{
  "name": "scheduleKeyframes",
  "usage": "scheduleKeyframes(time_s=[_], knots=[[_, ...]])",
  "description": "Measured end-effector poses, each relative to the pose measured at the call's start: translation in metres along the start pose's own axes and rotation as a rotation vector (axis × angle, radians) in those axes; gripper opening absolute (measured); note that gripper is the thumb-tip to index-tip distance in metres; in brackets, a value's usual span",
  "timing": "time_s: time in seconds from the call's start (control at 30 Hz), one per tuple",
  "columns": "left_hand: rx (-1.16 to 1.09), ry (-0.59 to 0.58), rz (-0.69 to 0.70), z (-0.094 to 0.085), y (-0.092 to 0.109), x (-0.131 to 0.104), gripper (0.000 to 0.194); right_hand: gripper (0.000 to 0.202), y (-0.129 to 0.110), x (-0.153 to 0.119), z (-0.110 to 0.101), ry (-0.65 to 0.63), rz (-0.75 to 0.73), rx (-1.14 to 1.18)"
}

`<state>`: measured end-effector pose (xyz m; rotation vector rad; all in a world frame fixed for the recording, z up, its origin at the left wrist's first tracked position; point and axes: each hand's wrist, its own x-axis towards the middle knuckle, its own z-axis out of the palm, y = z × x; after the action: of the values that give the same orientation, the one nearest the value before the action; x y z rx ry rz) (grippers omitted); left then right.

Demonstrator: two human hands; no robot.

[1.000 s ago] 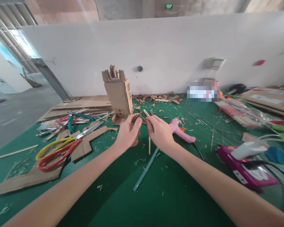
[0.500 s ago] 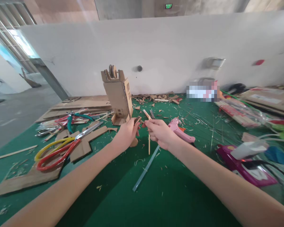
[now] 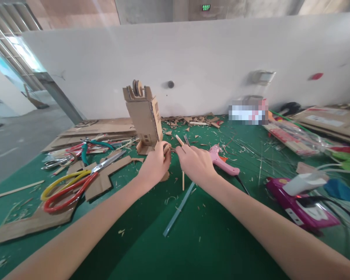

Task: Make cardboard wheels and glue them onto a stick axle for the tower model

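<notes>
My left hand is closed around a small brown cardboard piece, mostly hidden by the fingers. Close beside it, my right hand has its fingers pressed together, back of the hand up. A thin brown bit spans the narrow gap between both hands; what the right fingertips pinch is hidden. Under the right hand lies a thin wooden stick. A clear glue stick runs toward me from there. Just behind my left hand stands a cardboard tower with round cardboard discs on top.
To the left, scissors with red and yellow handles lie on cardboard scraps, near teal pliers. A pink glue gun rests right of my hand. Farther right sits a magenta power strip with cords. Scraps line the white wall.
My right hand has rolled over so its back faces up and its fingertips are more hidden. My left fingers have closed further over the cardboard piece.
</notes>
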<state>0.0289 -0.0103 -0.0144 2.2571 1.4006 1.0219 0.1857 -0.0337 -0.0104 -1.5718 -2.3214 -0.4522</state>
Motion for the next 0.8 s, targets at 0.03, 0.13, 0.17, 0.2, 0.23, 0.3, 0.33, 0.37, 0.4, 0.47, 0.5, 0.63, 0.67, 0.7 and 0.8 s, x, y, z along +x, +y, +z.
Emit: scheduleKeyframes(time_s=[0.03,0.13,0.17,0.2,0.23,0.3,0.33,0.37,0.4,0.47,0.5,0.63,0.67,0.7,0.8], knots=[[-0.016,-0.006,-0.008,0.001,0.000,0.000,0.022,0.024,-0.001,0.000,0.000,0.005,-0.007,-0.025],[-0.051,-0.016,-0.010,0.003,-0.004,0.000,0.026,0.026,-0.007,0.000,0.002,-0.015,-0.007,0.002],[-0.052,-0.012,0.002,0.004,-0.006,0.000,0.027,0.026,-0.009,0.000,0.003,-0.032,0.007,0.047],[-0.046,-0.007,0.019,0.006,-0.008,-0.001,0.028,0.025,-0.011,0.001,0.004,-0.051,0.035,0.123],[-0.038,-0.006,0.036,0.007,-0.011,-0.001,0.028,0.024,-0.012,0.001,0.005,-0.069,0.075,0.218],[-0.020,-0.016,0.053,0.011,-0.015,-0.002,0.029,0.020,-0.013,0.003,0.006,-0.093,0.156,0.409],[-0.016,-0.029,0.051,0.012,-0.016,-0.003,0.029,0.018,-0.013,0.004,0.006,-0.099,0.189,0.484],[-0.016,-0.040,0.044,0.013,-0.017,-0.004,0.029,0.019,-0.012,0.006,0.007,-0.106,0.211,0.539],[-0.016,-0.043,0.039,0.013,-0.017,-0.004,0.028,0.022,-0.011,0.007,0.007,-0.113,0.225,0.576],[0.002,-0.024,0.048,0.013,-0.015,-0.006,0.026,0.029,-0.009,0.011,0.007,-0.130,0.240,0.640],[0.022,-0.002,0.065,0.012,-0.014,-0.006,0.025,0.030,-0.007,0.012,0.007,-0.140,0.247,0.672],[0.082,0.055,0.124,0.008,-0.010,-0.007,0.023,0.028,-0.006,0.014,0.005,-0.157,0.255,0.735],[0.073,0.048,0.121,0.007,-0.010,-0.007,0.023,0.029,-0.007,0.014,0.005,-0.153,0.257,0.734],[0.055,0.035,0.113,0.007,-0.010,-0.006,0.024,0.030,-0.007,0.013,0.005,-0.147,0.258,0.726],[-0.015,-0.007,0.085,0.005,-0.008,-0.004,0.025,0.024,-0.008,0.008,0.006,-0.126,0.239,0.673]])
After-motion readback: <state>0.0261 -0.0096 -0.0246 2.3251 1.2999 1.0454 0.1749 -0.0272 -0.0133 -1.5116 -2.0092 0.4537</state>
